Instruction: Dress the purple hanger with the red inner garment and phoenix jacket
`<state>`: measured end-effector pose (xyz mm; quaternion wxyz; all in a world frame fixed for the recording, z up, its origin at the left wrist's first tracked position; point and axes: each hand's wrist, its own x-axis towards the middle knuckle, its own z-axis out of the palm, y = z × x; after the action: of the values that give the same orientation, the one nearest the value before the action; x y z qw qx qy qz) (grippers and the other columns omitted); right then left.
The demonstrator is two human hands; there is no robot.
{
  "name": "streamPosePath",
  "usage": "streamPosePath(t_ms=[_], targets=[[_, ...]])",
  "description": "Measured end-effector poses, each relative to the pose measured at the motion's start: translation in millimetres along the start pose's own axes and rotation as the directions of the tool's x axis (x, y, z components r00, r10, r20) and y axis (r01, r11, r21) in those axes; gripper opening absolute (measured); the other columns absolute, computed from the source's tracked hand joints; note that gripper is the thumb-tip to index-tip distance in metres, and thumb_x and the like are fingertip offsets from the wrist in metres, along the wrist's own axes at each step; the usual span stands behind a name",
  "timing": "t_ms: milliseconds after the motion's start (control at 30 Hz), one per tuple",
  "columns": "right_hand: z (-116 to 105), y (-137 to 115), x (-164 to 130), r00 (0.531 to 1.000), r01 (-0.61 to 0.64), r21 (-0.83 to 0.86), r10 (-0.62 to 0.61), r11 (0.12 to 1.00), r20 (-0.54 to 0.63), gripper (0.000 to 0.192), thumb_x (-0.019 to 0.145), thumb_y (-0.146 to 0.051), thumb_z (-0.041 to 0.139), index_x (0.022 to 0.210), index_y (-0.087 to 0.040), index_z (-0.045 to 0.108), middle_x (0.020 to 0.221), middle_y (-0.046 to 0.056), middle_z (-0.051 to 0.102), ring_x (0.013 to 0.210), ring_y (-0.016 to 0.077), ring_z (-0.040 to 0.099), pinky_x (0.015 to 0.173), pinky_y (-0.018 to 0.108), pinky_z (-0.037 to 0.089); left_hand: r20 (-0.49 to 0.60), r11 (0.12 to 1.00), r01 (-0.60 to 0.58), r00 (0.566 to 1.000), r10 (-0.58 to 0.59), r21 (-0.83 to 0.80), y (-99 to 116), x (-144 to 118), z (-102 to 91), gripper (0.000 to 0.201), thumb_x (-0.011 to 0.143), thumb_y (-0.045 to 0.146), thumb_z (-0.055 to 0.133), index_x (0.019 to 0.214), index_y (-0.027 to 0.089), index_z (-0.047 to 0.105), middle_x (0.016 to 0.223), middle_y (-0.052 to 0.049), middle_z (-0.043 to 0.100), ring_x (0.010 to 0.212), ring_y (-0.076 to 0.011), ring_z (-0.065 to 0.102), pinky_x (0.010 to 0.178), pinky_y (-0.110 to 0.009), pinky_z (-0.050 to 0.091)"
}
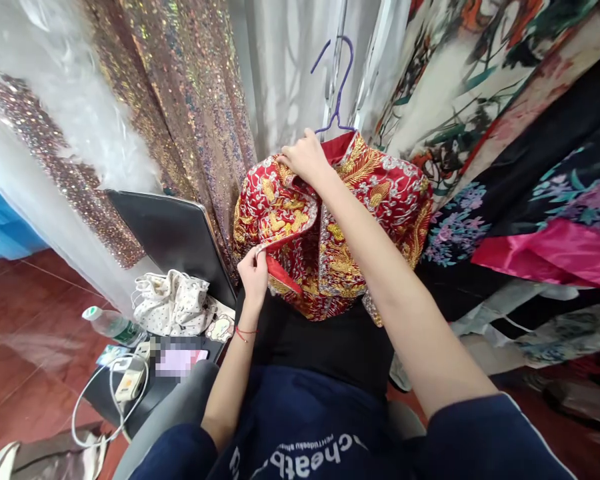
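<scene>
Red silk thick with gold and silver embroidery makes up the jacket (330, 220), which hangs on a purple hanger (337, 80) at the middle of the view, just in front of the person's chest. The right hand (305, 159) reaches up to the garment's collar, its fingers curled tight over the top edge of the cloth near the hanger's neck. The left hand (254, 272) sits lower, at the left front edge of the jacket, pinching the red-lined hem between thumb and fingers; a thin red string circles that wrist. Both hands are closed on the fabric, well apart from each other, one at the top and one at the lower left.

Behind the jacket hang a sequinned bronze dress (180, 100) and pale sheer curtains (285, 67). To the right hang floral printed robes (480, 80) in white, black and pink.

At lower left a dark tabletop (105, 397) carries a white drawstring pouch (173, 303) with small dark dots, gathered shut so its contents cannot be seen. Near it lie a plastic water bottle (113, 325) on its side with a green cap, a white charger block (130, 383) with a looping white cable, and a blurred-out pink patch. A black open laptop lid (173, 237) stands just behind the pouch. The floor (20, 333) is reddish-brown tile.
</scene>
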<state>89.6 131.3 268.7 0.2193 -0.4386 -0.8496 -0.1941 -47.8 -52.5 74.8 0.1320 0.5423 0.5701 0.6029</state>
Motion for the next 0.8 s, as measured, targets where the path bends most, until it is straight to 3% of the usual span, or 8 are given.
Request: streamPosePath(t_ms=[67, 133, 233, 300, 333, 500, 700, 800], targets=[[0, 2, 2, 1.0, -0.003, 0.003, 0.003, 1.0, -0.014, 0.045, 0.102, -0.03, 0.033, 0.111, -0.003, 0.068, 0.088, 0.013, 0.069, 0.103, 0.0295, 0.064, 0.103, 0.057, 0.03, 0.014, 0.998, -0.052, 0.999, 0.052, -0.029, 28, -11, 14.1, 0.033, 0.095, 0.036, 0.042, 0.089, 0.018, 0.069, 0.087, -0.005, 0.069, 0.083, -0.0189, 0.065, 0.075, -0.027, 0.05], [-1, 2, 2, 1.0, -0.005, -0.012, 0.005, 1.0, -0.015, 0.044, 0.102, -0.028, 0.032, 0.115, -0.002, 0.066, 0.092, 0.014, 0.07, 0.104, 0.0292, 0.064, 0.102, 0.055, 0.032, 0.21, 0.988, -0.051, 0.978, 0.018, 0.148, 48, -32, 33.7, 0.033, 0.096, 0.031, 0.041, 0.081, 0.018, 0.066, 0.078, -0.006, 0.067, 0.076, -0.0189, 0.065, 0.072, -0.028, 0.048], [-5, 2, -2, 1.0, 0.018, -0.051, -0.018, 0.999, -0.001, 0.043, 0.103, -0.027, 0.031, 0.119, -0.002, 0.062, 0.095, 0.015, 0.07, 0.102, 0.0283, 0.065, 0.1, 0.052, 0.033, 0.601, 0.877, -0.146, 0.778, -0.185, 0.458, 66, -63, 56.8, 0.025, 0.095, 0.025, 0.046, 0.084, 0.018, 0.068, 0.082, -0.011, 0.071, 0.08, -0.0239, 0.069, 0.074, -0.032, 0.048], [-8, 3, -5, 0.999, 0.049, -0.075, -0.048, 0.996, 0.022, 0.041, 0.103, -0.027, 0.03, 0.119, -0.005, 0.061, 0.096, 0.014, 0.07, 0.1, 0.0276, 0.065, 0.1, 0.051, 0.034, 0.697, 0.836, -0.203, 0.667, -0.263, 0.51, 73, -72, 62.6, 0.021, 0.093, 0.026, 0.051, 0.083, 0.019, 0.069, 0.084, -0.014, 0.072, 0.082, -0.0271, 0.071, 0.073, -0.034, 0.049], [-10, 3, -6, 0.998, 0.061, -0.084, -0.059, 0.995, 0.034, 0.04, 0.104, -0.027, 0.031, 0.119, -0.006, 0.061, 0.096, 0.014, 0.07, 0.1, 0.0272, 0.065, 0.099, 0.05, 0.034, 0.71, 0.838, -0.21, 0.653, -0.264, 0.504, 76, -73, 63.6, 0.023, 0.094, 0.03, 0.052, 0.082, 0.019, 0.069, 0.084, -0.014, 0.073, 0.082, -0.0274, 0.071, 0.072, -0.034, 0.049], [-25, 11, -5, 0.998, 0.038, -0.051, -0.036, 0.998, 0.055, 0.035, 0.104, -0.028, 0.034, 0.116, -0.01, 0.061, 0.104, 0.015, 0.071, 0.103, 0.0283, 0.064, 0.095, 0.047, 0.04, 0.638, 0.86, -0.231, 0.758, -0.134, 0.455, 81, -68, 89.7, 0.043, 0.103, 0.044, 0.031, 0.097, 0.022, 0.068, 0.093, -0.013, 0.074, 0.089, -0.0258, 0.072, 0.077, -0.034, 0.05], [-52, 31, -18, 0.993, 0.117, -0.07, -0.116, 0.991, 0.011, 0.035, 0.104, -0.031, 0.034, 0.115, -0.011, 0.061, 0.107, 0.015, 0.071, 0.123, 0.0325, 0.052, 0.106, 0.057, 0.031, 0.697, 0.805, -0.276, 0.682, -0.221, 0.525, 43, -57, 178.2, 0.033, 0.1, 0.026, 0.039, 0.115, 0.013, 0.065, 0.11, -0.019, 0.072, 0.102, -0.0276, 0.072, 0.085, -0.036, 0.054], [-55, 36, -32, 0.991, 0.136, -0.105, -0.133, 0.985, 0.03, 0.034, 0.102, -0.033, 0.037, 0.118, -0.014, 0.061, 0.112, 0.014, 0.069, 0.127, 0.0345, 0.048, 0.106, 0.061, 0.028, 0.691, 0.787, -0.262, 0.671, -0.268, 0.559, 15, -39, 197.2, 0.035, 0.1, 0.023, 0.038, 0.117, 0.008, 0.064, 0.114, -0.024, 0.07, 0.107, -0.0303, 0.07, 0.091, -0.04, 0.053]])
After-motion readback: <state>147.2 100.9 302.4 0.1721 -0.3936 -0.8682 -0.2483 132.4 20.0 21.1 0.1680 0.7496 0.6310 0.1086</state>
